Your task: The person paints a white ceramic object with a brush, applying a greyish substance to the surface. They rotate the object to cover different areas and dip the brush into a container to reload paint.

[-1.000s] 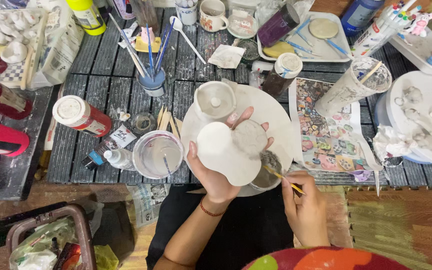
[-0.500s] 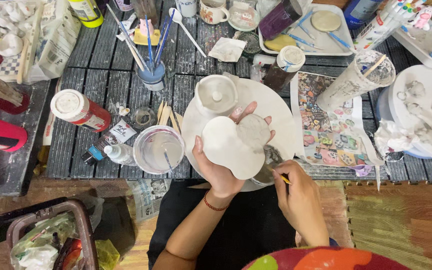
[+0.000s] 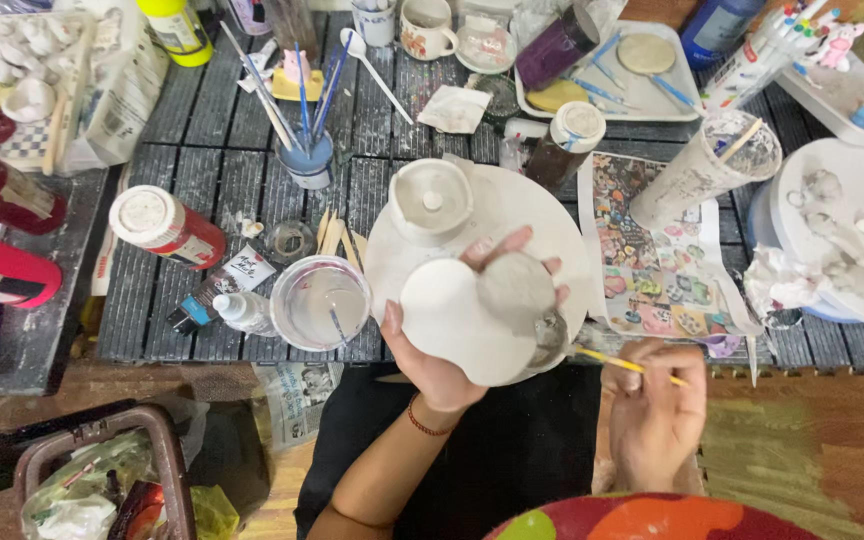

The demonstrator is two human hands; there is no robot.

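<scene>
My left hand (image 3: pixel 442 365) grips a pale unglazed clay piece (image 3: pixel 477 310) from below, fingers curled over its round top. It hovers over the near edge of a round white board (image 3: pixel 552 215). A second white clay pot (image 3: pixel 430 200) stands on that board, behind the held piece. My right hand (image 3: pixel 655 410) holds a thin yellow-handled brush (image 3: pixel 620 363), its tip pointing left toward a small paint cup (image 3: pixel 550 330) beside the clay piece.
A clear cup of water (image 3: pixel 320 300) sits left of my hand. Red paint bottles (image 3: pixel 167 227) lie on the dark slatted table (image 3: pixel 192 130). A blue brush holder (image 3: pixel 307 160), a printed sheet (image 3: pixel 657 270) and a tray of clay figures (image 3: pixel 852 235) surround the board.
The clay piece has shifted slightly in my left hand. My right hand has drawn back to the right, away from the piece, with the brush.
</scene>
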